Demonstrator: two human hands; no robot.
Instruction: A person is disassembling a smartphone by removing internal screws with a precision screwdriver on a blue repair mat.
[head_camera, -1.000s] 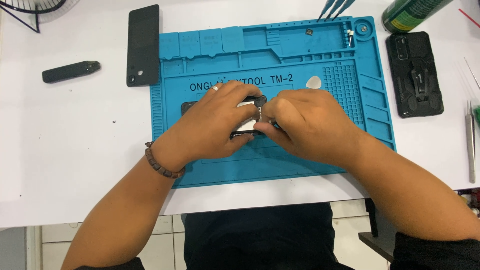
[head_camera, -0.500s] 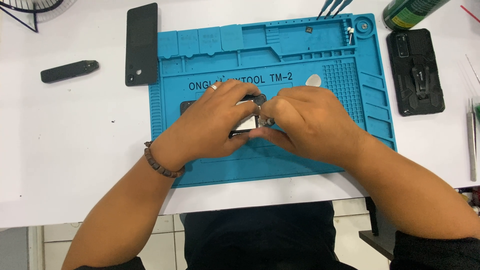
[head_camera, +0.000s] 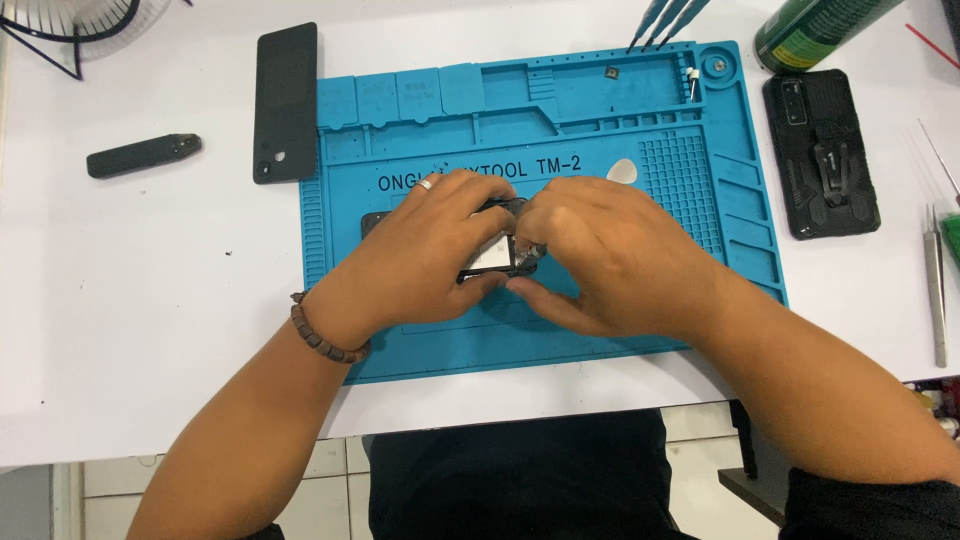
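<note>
Head view shows left hand (head_camera: 420, 255) and right hand (head_camera: 610, 260) both pinching a small dark phone (head_camera: 493, 257) over the blue mat (head_camera: 560, 130)

Phone repair bench, small workshop type. White counter (head_camera: 150, 330) carrying a blue silicone work mat (head_camera: 720, 230) with moulded parts compartments and grid section. Precision drivers (head_camera: 665, 20) standing at the mat's far edge; tweezers (head_camera: 936, 290) at the right. Black phone back cover (head_camera: 285, 100) left of the mat, rugged black phone case (head_camera: 822, 152) right of it. Green spray can (head_camera: 815, 30) at the far right corner. Pale tiled floor below the counter edge
</note>
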